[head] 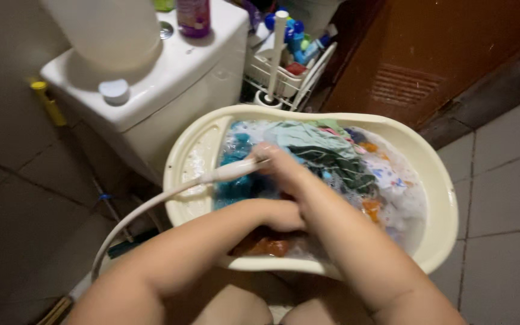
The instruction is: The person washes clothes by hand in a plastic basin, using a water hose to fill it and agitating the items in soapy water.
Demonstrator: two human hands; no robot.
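Observation:
A cream oval plastic tub point(434, 180) sits on the floor, full of soapy water and several coloured clothes point(326, 153). My right hand point(278, 164) reaches across the tub and grips the head of a white hose sprayer point(233, 171) aimed into the wash. My left hand point(284, 215) crosses under my right forearm; its fingers are partly hidden down among the wet orange and blue clothes. The hose point(145, 210) runs off to the lower left.
A white toilet tank point(170, 78) with bottles on its lid stands behind the tub. A white wire rack point(284, 75) with bottles and a brush sits beside it. A brown door point(440, 54) is at the right, grey tiled floor point(507, 198) around.

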